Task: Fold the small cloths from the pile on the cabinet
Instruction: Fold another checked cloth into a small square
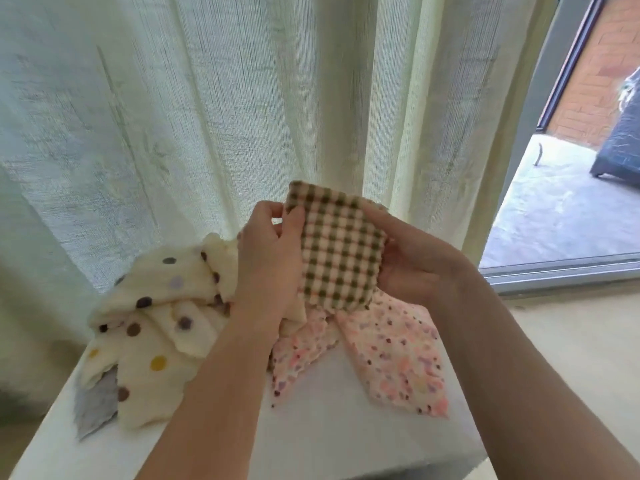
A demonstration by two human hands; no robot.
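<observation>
Both forearms rise from the lower frame. The left hand [270, 254] pinches the green checked cloth [341, 251] at its left edge, and the right hand [408, 265] grips its right. It hangs mid-frame above the pile [156, 306] on the cabinet [329, 431].

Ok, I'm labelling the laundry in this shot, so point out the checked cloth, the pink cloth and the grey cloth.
checked cloth [341, 258]: head view, middle of its checked face.
pink cloth [398, 358]: head view, middle of its right flap.
grey cloth [95, 407]: head view, middle of its visible part.
</observation>
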